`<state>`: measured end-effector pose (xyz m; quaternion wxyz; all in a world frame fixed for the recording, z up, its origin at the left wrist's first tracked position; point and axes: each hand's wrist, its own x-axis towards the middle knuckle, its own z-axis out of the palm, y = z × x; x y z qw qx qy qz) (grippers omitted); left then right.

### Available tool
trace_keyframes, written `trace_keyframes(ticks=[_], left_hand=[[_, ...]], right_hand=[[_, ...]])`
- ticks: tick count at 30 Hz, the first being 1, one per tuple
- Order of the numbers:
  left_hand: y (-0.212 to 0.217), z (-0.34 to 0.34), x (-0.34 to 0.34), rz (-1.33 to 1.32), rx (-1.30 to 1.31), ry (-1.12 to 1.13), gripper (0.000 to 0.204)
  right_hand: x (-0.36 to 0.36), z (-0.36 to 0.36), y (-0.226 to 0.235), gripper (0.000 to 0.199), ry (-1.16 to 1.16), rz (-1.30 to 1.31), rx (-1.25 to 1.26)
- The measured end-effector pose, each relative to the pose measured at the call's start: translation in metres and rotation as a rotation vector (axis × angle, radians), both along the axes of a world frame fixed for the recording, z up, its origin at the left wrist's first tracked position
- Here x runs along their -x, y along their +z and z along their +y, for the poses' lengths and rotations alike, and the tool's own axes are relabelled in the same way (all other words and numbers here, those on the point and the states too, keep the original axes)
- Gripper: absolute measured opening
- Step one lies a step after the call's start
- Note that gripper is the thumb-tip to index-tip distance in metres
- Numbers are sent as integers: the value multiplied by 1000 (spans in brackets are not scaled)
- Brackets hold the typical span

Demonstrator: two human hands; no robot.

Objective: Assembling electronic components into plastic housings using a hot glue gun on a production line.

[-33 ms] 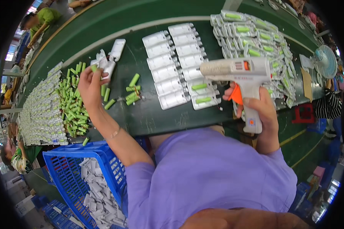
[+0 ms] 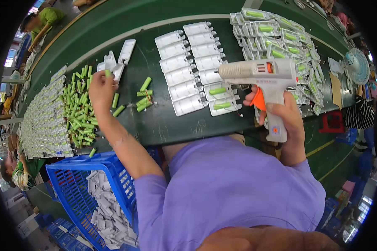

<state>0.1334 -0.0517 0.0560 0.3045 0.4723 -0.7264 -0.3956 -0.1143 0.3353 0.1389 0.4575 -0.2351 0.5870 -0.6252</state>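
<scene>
My right hand (image 2: 288, 115) is wrapped round the handle of a white hot glue gun (image 2: 259, 73) with an orange trigger. Its nozzle points left, over the near end of two columns of white plastic housings (image 2: 181, 88). The two nearest housings in the right column hold a green battery cell (image 2: 217, 90) each. Over at the left, my left hand (image 2: 101, 94) is closed on a green battery cell (image 2: 108, 73), mostly hidden by the fingers. Several loose cells (image 2: 144, 96) lie right of this hand, and loose white housings (image 2: 126, 51) lie just beyond it.
A heap of green cells (image 2: 81, 113) and rows of white parts (image 2: 46, 121) cover the table's left end. Stacked housings with cells (image 2: 276, 35) fill the right back. A blue crate (image 2: 77, 167) of white pieces stands below the table edge. A fan (image 2: 356, 67) is far right.
My left hand has turned slightly, with the green cell now showing at its fingertips' right side. The glue gun stays over the housings; the whole view has shifted a little.
</scene>
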Motion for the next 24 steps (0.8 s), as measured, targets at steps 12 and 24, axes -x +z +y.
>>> trace_keyframes(ticks=[12,24], left_hand=[[19,91,63,450,-346,-342,28],[-2,118,96,479,-341,-397,24]], right_hand=[[10,-7,-6,45,-39,-82,40],[20,-35,-21,28,113,66,-214]])
